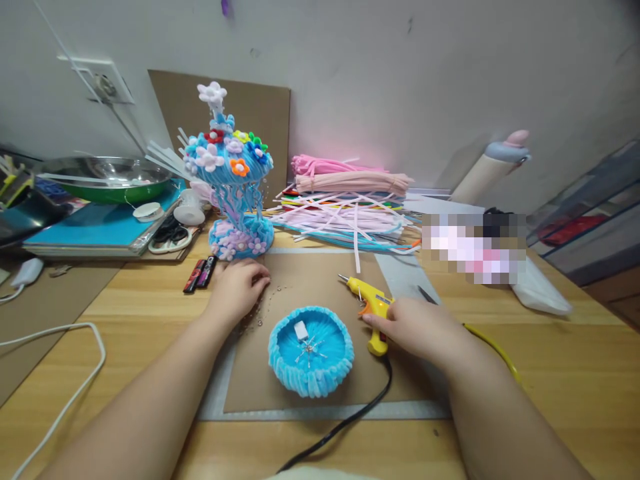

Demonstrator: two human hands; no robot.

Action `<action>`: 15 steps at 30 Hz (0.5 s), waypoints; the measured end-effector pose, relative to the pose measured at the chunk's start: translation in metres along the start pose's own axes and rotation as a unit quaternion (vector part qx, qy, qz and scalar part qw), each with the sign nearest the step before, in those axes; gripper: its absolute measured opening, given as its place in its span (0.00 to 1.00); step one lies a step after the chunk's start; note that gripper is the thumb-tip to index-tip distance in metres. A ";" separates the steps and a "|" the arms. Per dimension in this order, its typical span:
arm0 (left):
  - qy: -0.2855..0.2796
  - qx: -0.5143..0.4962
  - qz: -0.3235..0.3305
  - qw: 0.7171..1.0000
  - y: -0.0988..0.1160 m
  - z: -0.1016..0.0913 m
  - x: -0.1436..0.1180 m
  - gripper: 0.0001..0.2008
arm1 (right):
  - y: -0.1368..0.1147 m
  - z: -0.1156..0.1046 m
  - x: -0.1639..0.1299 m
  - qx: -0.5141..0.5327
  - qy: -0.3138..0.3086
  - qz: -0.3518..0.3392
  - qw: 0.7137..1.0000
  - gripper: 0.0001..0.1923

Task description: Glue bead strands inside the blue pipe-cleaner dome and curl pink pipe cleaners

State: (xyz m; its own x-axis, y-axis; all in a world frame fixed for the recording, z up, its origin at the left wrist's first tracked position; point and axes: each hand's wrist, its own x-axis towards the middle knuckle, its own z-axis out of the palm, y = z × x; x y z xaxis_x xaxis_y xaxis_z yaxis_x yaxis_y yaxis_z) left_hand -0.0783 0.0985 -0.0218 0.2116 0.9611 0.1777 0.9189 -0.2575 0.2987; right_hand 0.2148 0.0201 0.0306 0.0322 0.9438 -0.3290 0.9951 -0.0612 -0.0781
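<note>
A light-blue fuzzy pipe-cleaner bowl (310, 383) sits hollow side up on the brown cardboard sheet, with a small white block (301, 331) and clear strands inside. My right hand (417, 327) is closed around the rear of a yellow glue gun (373, 297), its thumb on the handle. The gun's nozzle points to the far left. My left hand (237, 287) rests at the cardboard's left edge with its fingers curled down; whatever they hold is hidden. Small clear beads (260, 323) lie scattered beside it. Behind that hand stands a blue jellyfish-like ornament (233, 170) covered with colourful flowers.
Bundles of pipe cleaners (350, 207) are stacked at the back. On the left are a metal bowl (107, 177), scissors (170, 235), and spools; dark marker-like sticks (200, 275) lie near my left wrist. The gun's black cord (345, 423) runs toward the front edge.
</note>
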 end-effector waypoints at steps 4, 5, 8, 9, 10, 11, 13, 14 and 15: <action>-0.038 -0.016 -0.017 0.999 -0.003 0.005 0.009 0.15 | 0.002 0.003 0.005 -0.008 -0.015 0.004 1.000 0.29; -0.046 -0.026 -0.023 0.998 -0.005 0.006 0.011 0.15 | 0.002 0.004 0.007 -0.009 -0.022 0.006 1.000 0.29; -0.068 -0.067 -0.054 0.994 -0.009 0.007 0.017 0.15 | 0.003 0.006 0.011 -0.010 -0.038 0.013 0.999 0.30; -0.074 -0.084 -0.067 0.991 -0.011 0.007 0.019 0.15 | 0.004 0.006 0.011 -0.010 -0.042 0.016 0.999 0.30; -0.078 -0.103 -0.080 0.988 -0.012 0.006 0.020 0.15 | 0.004 0.006 0.012 -0.009 -0.044 0.017 0.999 0.30; -0.080 -0.125 -0.092 0.985 -0.012 0.005 0.020 0.14 | 0.004 0.006 0.012 -0.008 -0.047 0.018 0.999 0.30; -0.076 -0.173 -0.108 0.976 -0.012 0.001 0.017 0.12 | 0.006 0.005 0.011 -0.005 -0.050 0.020 0.999 0.30; -0.070 -0.198 -0.112 0.971 -0.010 -0.003 0.014 0.12 | 0.007 0.004 0.011 -0.005 -0.052 0.022 0.998 0.30; -0.060 -0.224 -0.111 0.966 -0.007 -0.007 0.010 0.11 | 0.008 0.004 0.010 -0.005 -0.051 0.026 0.998 0.30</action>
State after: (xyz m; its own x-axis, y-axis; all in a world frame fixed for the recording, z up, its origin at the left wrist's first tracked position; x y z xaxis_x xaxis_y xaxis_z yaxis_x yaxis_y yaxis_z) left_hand -0.0854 0.1092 -0.0152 0.0878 0.9954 -0.0396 0.7151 -0.0353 0.6981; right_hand 0.2227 0.0277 0.0234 0.0741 0.9019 -0.4256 0.9932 -0.1052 -0.0500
